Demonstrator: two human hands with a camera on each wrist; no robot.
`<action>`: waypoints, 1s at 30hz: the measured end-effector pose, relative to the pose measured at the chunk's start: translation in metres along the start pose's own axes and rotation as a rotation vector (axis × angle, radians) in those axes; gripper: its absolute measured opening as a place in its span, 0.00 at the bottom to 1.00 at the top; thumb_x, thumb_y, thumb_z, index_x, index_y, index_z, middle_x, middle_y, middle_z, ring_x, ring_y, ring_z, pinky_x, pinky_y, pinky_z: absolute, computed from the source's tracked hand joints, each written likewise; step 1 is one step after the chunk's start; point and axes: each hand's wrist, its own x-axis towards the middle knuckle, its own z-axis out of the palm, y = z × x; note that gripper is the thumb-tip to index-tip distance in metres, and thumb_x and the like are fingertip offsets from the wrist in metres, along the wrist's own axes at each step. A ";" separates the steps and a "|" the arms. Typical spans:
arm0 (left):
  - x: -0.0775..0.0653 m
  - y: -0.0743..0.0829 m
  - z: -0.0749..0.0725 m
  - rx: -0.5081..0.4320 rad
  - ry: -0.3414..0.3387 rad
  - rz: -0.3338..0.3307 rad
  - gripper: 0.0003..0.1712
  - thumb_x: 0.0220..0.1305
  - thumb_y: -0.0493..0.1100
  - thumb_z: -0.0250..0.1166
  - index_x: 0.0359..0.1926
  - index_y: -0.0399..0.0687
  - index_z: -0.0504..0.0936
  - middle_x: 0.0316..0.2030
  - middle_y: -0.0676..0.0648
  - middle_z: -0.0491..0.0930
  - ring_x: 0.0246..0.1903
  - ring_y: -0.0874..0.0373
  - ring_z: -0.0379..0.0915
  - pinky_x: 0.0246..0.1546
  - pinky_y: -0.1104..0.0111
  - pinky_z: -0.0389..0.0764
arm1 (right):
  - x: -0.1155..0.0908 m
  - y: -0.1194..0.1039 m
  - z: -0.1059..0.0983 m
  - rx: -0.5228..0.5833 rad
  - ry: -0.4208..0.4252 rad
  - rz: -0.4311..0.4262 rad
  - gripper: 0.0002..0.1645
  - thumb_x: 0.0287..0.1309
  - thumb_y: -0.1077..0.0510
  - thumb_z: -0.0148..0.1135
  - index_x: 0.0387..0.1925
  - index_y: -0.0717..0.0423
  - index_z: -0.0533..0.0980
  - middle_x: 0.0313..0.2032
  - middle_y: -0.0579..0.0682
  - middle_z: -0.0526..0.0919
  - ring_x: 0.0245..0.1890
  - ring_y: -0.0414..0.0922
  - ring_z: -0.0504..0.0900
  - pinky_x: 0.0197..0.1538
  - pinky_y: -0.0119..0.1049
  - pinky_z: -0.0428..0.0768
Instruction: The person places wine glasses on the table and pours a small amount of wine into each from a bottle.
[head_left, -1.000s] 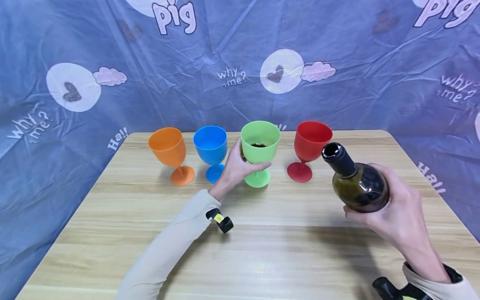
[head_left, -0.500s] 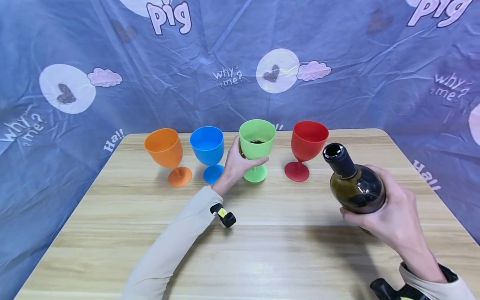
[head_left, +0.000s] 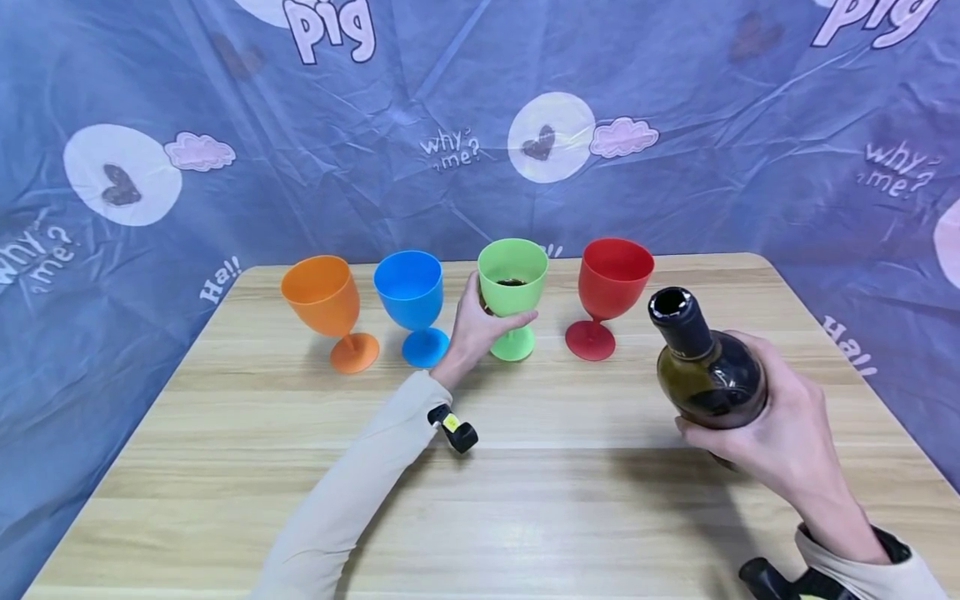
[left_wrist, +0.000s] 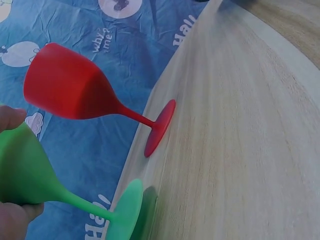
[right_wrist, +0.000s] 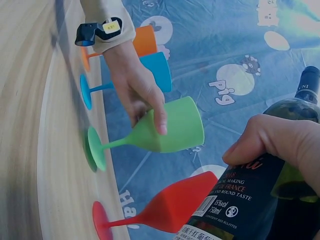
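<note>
In the head view, my left hand [head_left: 476,332] grips the green goblet [head_left: 513,292] around its bowl, thumb across the near side. Dark liquid shows inside it. The right wrist view shows the goblet's foot [right_wrist: 97,149] close over the table, a shadow beside it. My right hand [head_left: 780,425] holds a dark glass wine bottle [head_left: 708,375] around its body, its uncapped mouth leaning toward the cups. A printed label [right_wrist: 227,200] faces the right wrist camera. To the green goblet's right stands a red goblet [head_left: 615,279]; to its left, a blue goblet [head_left: 410,292].
An orange goblet [head_left: 322,296] stands at the row's left end. The light wooden table [head_left: 525,517] ends just behind the row. Behind it hangs a blue printed cloth [head_left: 360,183]. Both sleeves carry black wrist cameras [head_left: 453,429].
My left hand has moved the green goblet slightly back, level with the other cups. My right hand keeps hold of the wine bottle with little motion. The head view has shifted slightly.
</note>
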 end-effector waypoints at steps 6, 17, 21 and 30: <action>-0.001 -0.003 0.002 -0.008 0.021 0.019 0.48 0.47 0.45 0.78 0.67 0.53 0.61 0.58 0.51 0.70 0.57 0.55 0.66 0.59 0.57 0.71 | 0.000 0.001 0.003 0.010 -0.001 -0.008 0.59 0.03 0.69 0.84 0.55 0.58 0.75 0.42 0.16 0.71 0.41 0.19 0.70 0.43 0.17 0.62; -0.002 -0.009 0.004 -0.009 0.028 -0.008 0.49 0.47 0.46 0.78 0.67 0.52 0.60 0.58 0.50 0.70 0.57 0.55 0.66 0.59 0.57 0.70 | 0.001 0.002 0.006 0.032 0.008 -0.053 0.60 0.01 0.71 0.83 0.55 0.61 0.75 0.43 0.16 0.72 0.42 0.20 0.71 0.45 0.17 0.62; -0.001 -0.010 0.006 -0.014 0.040 -0.001 0.49 0.46 0.44 0.78 0.67 0.51 0.60 0.59 0.49 0.70 0.57 0.54 0.66 0.59 0.57 0.70 | -0.001 0.002 0.007 0.032 0.003 -0.046 0.60 0.02 0.71 0.84 0.55 0.60 0.75 0.44 0.16 0.72 0.43 0.19 0.71 0.45 0.16 0.62; -0.001 -0.012 0.009 -0.012 0.049 0.007 0.49 0.46 0.42 0.78 0.67 0.50 0.60 0.59 0.48 0.69 0.58 0.53 0.67 0.60 0.58 0.70 | -0.002 0.002 0.008 0.027 0.003 -0.047 0.59 0.02 0.71 0.83 0.55 0.60 0.75 0.43 0.15 0.72 0.42 0.19 0.71 0.44 0.16 0.62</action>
